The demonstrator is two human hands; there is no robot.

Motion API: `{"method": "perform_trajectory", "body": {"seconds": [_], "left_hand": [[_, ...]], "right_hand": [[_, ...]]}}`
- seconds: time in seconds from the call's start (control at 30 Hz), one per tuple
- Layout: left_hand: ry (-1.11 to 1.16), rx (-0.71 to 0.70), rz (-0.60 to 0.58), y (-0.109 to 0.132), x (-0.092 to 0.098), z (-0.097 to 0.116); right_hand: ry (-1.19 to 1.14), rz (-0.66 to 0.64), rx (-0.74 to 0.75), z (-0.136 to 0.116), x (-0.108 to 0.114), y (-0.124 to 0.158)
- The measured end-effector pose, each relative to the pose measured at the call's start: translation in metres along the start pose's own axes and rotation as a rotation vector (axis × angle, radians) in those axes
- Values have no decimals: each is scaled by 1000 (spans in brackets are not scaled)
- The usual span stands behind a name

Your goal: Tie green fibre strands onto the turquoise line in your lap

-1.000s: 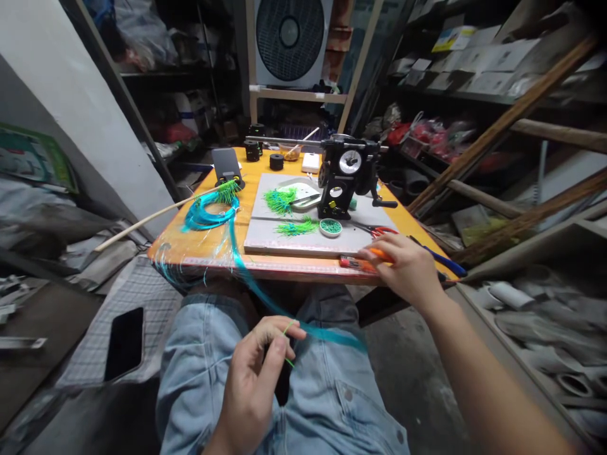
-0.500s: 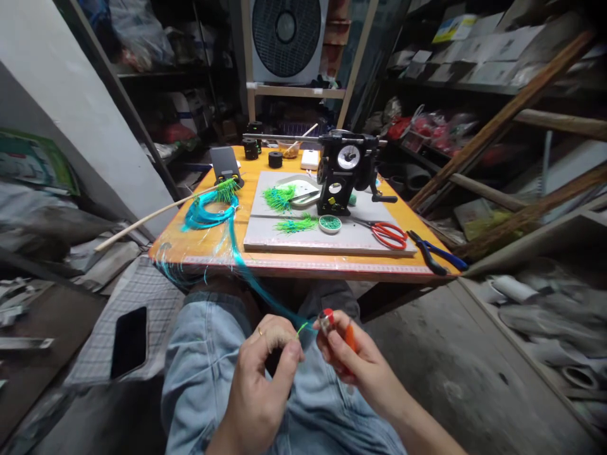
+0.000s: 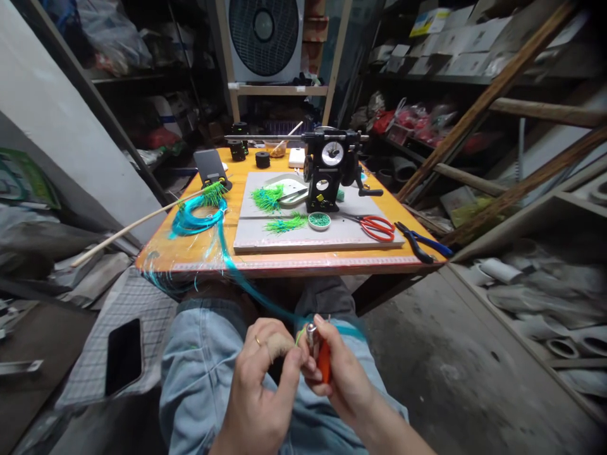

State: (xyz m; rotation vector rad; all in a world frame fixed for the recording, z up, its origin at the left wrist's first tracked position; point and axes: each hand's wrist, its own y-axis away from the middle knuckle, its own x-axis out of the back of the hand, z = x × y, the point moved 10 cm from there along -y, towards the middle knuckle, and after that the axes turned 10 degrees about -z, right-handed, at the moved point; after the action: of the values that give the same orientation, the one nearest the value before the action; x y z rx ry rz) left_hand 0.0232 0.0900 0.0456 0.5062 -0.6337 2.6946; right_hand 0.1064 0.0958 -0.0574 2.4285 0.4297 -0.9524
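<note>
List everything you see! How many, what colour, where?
Table: 1, orange, middle
Board: 1, grey, on table
Crank machine: 1, black, on board
Bowl: 1, white, on board
Scissors: 1, red-handled, on board
Pliers: 1, black-blue, right
Coil: 1, blue, left
Stick: 1, tan, left
Tufts: 3, mostly green, board and stick
Stand: 1, dark, left
Spools: several, black, back
Phone: 1, black, left
Fan: 1, dark, back
Shelf clutter: many, mixed, both sides
Strand: 1, green, bottom
Tool: 1, orange-silver, bottom
Jeans: 1, blue, bottom
Left hand: 1, bare, pinching strand
Right hand: 1, bare, gripping tool
</note>
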Motion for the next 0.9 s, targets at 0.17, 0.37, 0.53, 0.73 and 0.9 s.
{"method": "perform_trajectory", "body": {"seconds": [0.17,0.37,0.53,0.73,0.9], "left_hand": [[-2,20,-17,0,-2,-1],[1,26,-19,-2,-3,0],[9,18,-18,-2,-3,1],[-7,9,-22,-1,-2,1],[-1,15,-22,-2,-2,3]], "right_hand": [[77,4,-16,-1,-2,4],[93,17,-6,-2,-2,3],[91,12,-7,-3,-3,4],[80,-1,-11,-2,-4,5],[80,-16,-11,-1,-4,5]]}}
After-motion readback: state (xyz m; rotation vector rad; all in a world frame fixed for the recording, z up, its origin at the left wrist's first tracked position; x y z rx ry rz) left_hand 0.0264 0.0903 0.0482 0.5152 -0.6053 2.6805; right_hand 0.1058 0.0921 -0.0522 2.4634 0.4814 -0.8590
